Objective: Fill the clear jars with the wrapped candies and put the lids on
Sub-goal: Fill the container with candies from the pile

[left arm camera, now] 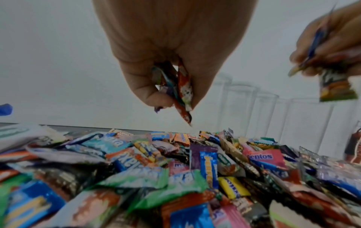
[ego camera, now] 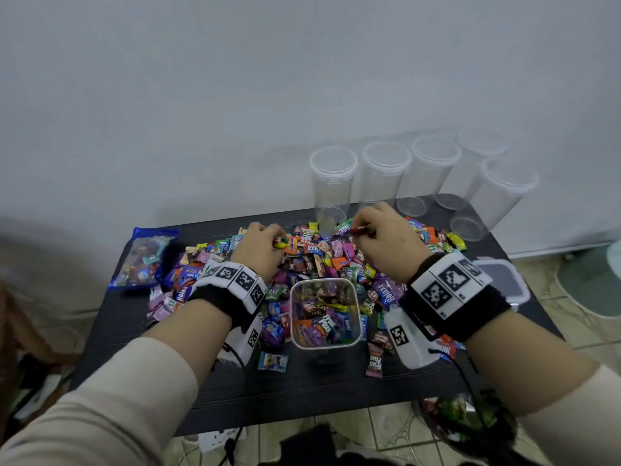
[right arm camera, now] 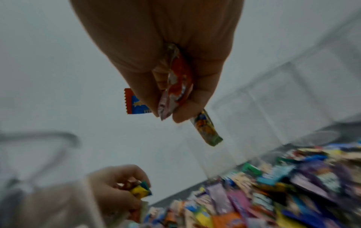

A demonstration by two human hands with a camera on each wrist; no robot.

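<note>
Clear jar [ego camera: 324,312], part-filled, stands just nearer than both hands. Left hand [ego camera: 260,250] and right hand [ego camera: 386,237] each pinch candies [left arm camera: 181,86] above the pile [ego camera: 322,260]. Empty jars [ego camera: 386,173] line the table's [ego camera: 141,334] far edge.

Candy pile [right arm camera: 273,192] motion-blurred in right wrist view; both hands' fingertips [ego camera: 279,235] hidden overhead

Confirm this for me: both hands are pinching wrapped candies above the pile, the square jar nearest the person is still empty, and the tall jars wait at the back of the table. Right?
Not quite. The head view shows the square jar already partly filled with wrapped candies, not empty. The rest holds: the left hand and right hand each pinch candies above the pile, and the tall jars stand at the back of the table.
</note>
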